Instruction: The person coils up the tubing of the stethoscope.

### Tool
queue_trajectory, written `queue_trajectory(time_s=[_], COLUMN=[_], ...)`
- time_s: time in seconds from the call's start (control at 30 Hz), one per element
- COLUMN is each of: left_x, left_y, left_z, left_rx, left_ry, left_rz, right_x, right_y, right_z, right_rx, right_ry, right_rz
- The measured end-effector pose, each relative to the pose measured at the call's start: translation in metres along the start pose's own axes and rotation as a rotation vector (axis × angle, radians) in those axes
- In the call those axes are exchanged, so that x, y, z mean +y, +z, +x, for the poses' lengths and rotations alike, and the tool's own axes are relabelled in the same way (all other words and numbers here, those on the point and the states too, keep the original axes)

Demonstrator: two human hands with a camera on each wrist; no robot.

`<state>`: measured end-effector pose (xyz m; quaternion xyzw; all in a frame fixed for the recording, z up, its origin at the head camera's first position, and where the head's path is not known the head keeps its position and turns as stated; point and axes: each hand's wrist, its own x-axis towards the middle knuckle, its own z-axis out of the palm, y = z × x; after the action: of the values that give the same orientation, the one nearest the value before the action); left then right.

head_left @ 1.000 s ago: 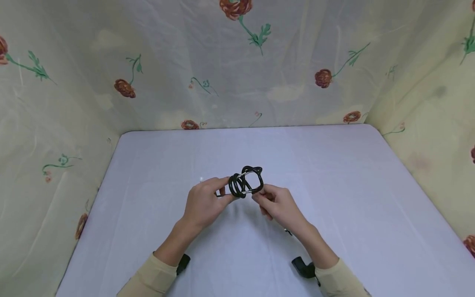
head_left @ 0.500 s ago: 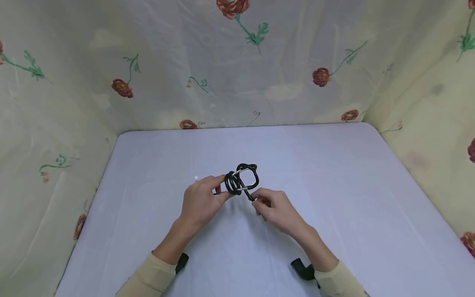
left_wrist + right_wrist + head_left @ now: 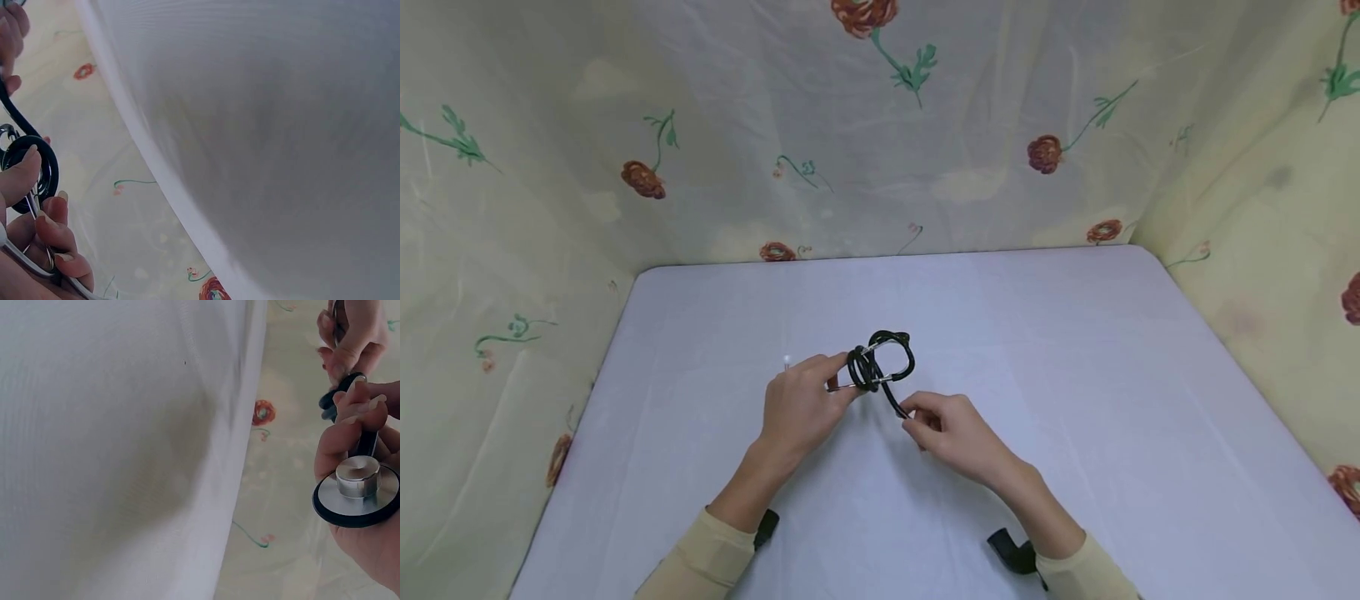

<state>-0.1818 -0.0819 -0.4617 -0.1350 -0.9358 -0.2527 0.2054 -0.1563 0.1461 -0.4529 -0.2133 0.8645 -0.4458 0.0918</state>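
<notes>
Pale cloth (image 3: 722,150) printed with brown-red flowers and green stems hangs behind the work area and along both sides. White-covered table (image 3: 1037,333), far corners rounded, fills the lower part of the head view; soft shadows fall on it beneath the hands.

Stethoscope (image 3: 868,371) is held up over the middle of the table, between the two hands. Its black tubing (image 3: 892,402) is wound in several turns around the metal ear tubes (image 3: 32,205), with one wider loop standing out on the side away from the left hand. One length runs down from the coil to the right hand.

Left hand (image 3: 801,408): fingers and thumb bent around the ear tubes and the near side of the coil, gripping both.

Right hand (image 3: 958,437): thumb and fingertips pinch the lower run of tubing; remaining fingers curled. Right wrist view shows the silver chest piece (image 3: 359,506), black-rimmed, beside the palm; contact with the palm cannot be told.

Both forearms wear beige sleeves (image 3: 703,554). Black device (image 3: 1015,552) sits at the right wrist.
</notes>
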Motion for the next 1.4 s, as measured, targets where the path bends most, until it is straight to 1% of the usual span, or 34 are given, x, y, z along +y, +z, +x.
queue_trajectory(time_s=[0.1,0.27,0.37,0.53,0.7,0.77,0.87,0.97,1.07,1.13,1.2,1.27,1.4], left_x=[-0.001,-0.001,-0.001,-0.001,-0.002,-0.001,-0.001,0.000,0.001,0.001,0.002,0.002,0.005], left_y=[0.000,0.000,0.001,0.003,0.004,0.004,0.004,0.004,0.004,0.004,0.004,0.005,0.005], left_z=[-0.001,-0.001,-0.002,-0.002,-0.003,-0.004,-0.005,-0.005,-0.006,-0.006,-0.007,-0.007,-0.008], left_rx=[0.003,-0.007,-0.024,-0.038,-0.033,-0.038,-0.052,-0.068,-0.091,-0.112,-0.135,-0.149,-0.152], left_ry=[0.005,0.023,0.029,0.032,0.083,0.097,0.096,0.098,0.108,0.116,0.123,0.134,0.182], left_rz=[0.019,0.051,0.079,0.117,0.169,0.183,0.181,0.177,0.170,0.170,0.168,0.174,0.185], right_x=[-0.002,-0.008,-0.011,-0.016,-0.022,-0.024,-0.027,-0.030,-0.031,-0.032,-0.032,-0.032,-0.029], right_y=[-0.002,-0.005,-0.006,-0.011,-0.018,-0.020,-0.023,-0.024,-0.024,-0.024,-0.024,-0.025,-0.028], right_z=[-0.001,-0.002,-0.002,-0.004,-0.003,-0.002,-0.002,-0.002,-0.002,-0.003,-0.003,-0.003,-0.002], right_rx=[-0.016,-0.094,-0.122,-0.103,-0.076,-0.059,-0.037,-0.031,-0.018,-0.006,-0.004,-0.022,-0.083], right_ry=[-0.018,-0.023,-0.032,-0.087,-0.121,-0.126,-0.146,-0.174,-0.209,-0.225,-0.235,-0.228,-0.172], right_rz=[-0.035,-0.052,-0.073,-0.141,-0.144,-0.126,-0.101,-0.082,-0.073,-0.049,-0.007,0.055,0.196])
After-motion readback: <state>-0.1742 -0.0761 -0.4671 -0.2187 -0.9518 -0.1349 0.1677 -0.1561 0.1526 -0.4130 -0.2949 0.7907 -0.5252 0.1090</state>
